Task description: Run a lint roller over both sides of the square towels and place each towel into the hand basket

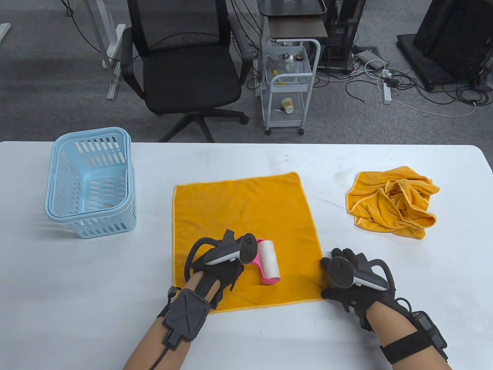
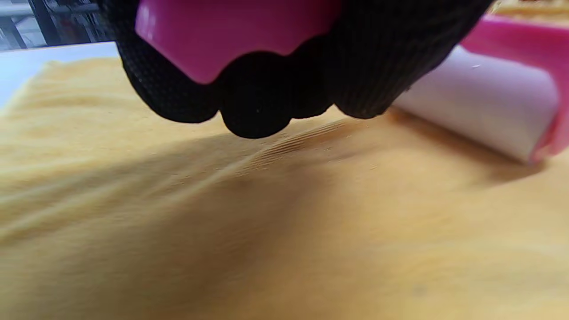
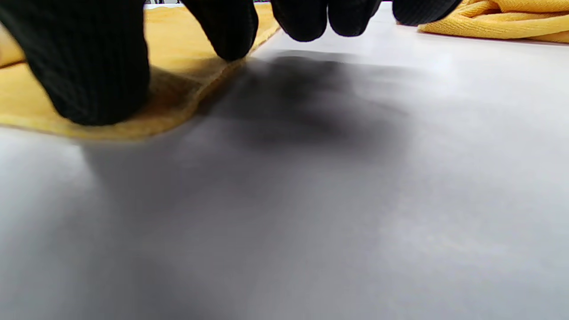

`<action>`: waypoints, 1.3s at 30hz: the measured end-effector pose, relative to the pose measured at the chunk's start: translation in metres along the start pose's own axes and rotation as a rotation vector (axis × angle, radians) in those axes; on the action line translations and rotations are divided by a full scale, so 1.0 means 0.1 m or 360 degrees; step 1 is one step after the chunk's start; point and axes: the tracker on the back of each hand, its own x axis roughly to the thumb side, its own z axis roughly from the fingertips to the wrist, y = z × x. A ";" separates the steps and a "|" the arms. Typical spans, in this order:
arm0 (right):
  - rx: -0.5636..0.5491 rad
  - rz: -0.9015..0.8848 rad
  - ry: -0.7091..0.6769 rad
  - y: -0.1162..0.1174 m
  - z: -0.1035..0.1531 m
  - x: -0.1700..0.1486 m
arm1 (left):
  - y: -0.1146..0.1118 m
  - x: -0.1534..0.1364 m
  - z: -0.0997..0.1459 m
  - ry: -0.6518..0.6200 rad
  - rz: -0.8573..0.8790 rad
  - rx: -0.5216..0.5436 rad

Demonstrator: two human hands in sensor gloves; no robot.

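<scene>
A square orange towel [image 1: 242, 216] lies flat in the middle of the white table [image 1: 246, 162]. My left hand [image 1: 219, 266] grips the pink handle [image 2: 231, 31] of a lint roller [image 1: 268, 262], whose white roll [image 2: 475, 102] rests on the towel's near part. My right hand [image 1: 339, 277] rests at the towel's near right corner, with thumb [image 3: 89, 66] and a fingertip [image 3: 226, 31] pressing the towel's edge [image 3: 178, 102] down. A second orange towel [image 1: 393, 202] lies crumpled at the right. The light blue hand basket [image 1: 90, 181] stands at the left and looks empty.
Behind the table stand a black office chair [image 1: 185, 65] and a white trolley [image 1: 289, 84]. Cables and dark equipment lie on the floor at the back right. Bare table surface lies between the basket and the flat towel.
</scene>
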 end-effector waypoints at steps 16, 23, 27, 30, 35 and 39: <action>0.0002 -0.0004 -0.0008 0.01 -0.01 0.00 | 0.00 -1.25 0.49 0.0417 0.0033 -0.0140; 0.0007 -0.0013 0.0000 0.01 -0.01 -0.01 | 0.21 -0.44 -0.13 0.0139 0.0213 0.0038; 0.0007 -0.0012 0.0001 0.01 -0.01 -0.01 | 0.14 -0.33 -0.31 0.0189 0.0092 0.0051; 0.0006 -0.0014 0.0003 0.01 -0.01 -0.01 | 0.10 -0.52 -0.26 0.0307 -0.0023 0.0040; 0.0008 -0.0024 0.0002 0.02 -0.01 -0.01 | 0.08 -1.06 0.02 0.0570 -0.0329 -0.0121; 0.0007 -0.0025 0.0000 0.02 -0.01 -0.01 | 0.03 -1.47 0.25 0.0705 -0.0349 -0.0222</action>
